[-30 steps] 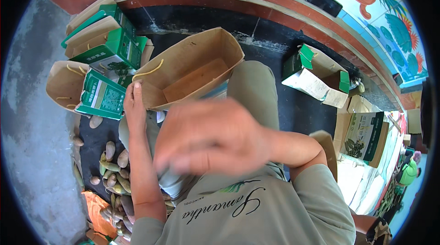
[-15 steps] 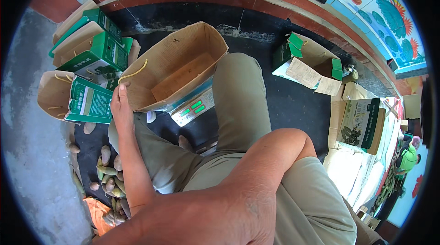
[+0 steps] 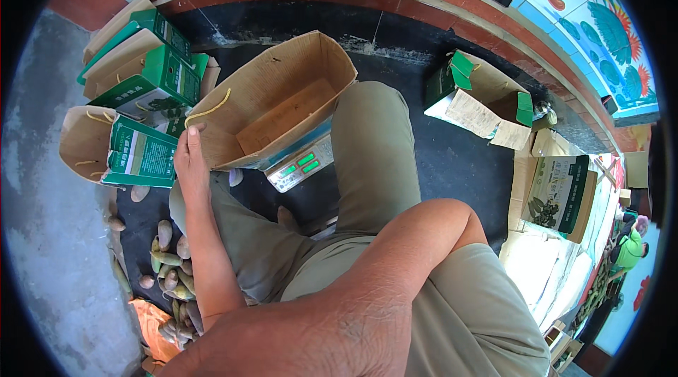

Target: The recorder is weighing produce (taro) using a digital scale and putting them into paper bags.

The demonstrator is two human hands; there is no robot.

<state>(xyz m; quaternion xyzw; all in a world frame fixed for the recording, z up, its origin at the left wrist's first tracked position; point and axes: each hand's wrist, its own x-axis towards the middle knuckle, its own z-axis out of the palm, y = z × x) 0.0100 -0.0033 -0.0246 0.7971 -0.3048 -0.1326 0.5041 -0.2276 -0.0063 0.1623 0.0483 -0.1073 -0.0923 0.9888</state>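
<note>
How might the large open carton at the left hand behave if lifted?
The carton is probably light for its size: no contents show inside. Being thin-walled and open-topped, it may flex. Its curved rope handle would likely bend easily.

A long brown cardboard box (image 3: 275, 105) stood open-topped, apparently on a scale (image 3: 302, 168), its bottom visible, a yellow cord handle (image 3: 215, 107) at its left end.

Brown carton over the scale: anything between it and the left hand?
Nothing visible. The left hand has hold of the brown carton at its left edge, by the yellow rope handle. The green-and-brown box sits left of the hand, not in between.
</note>
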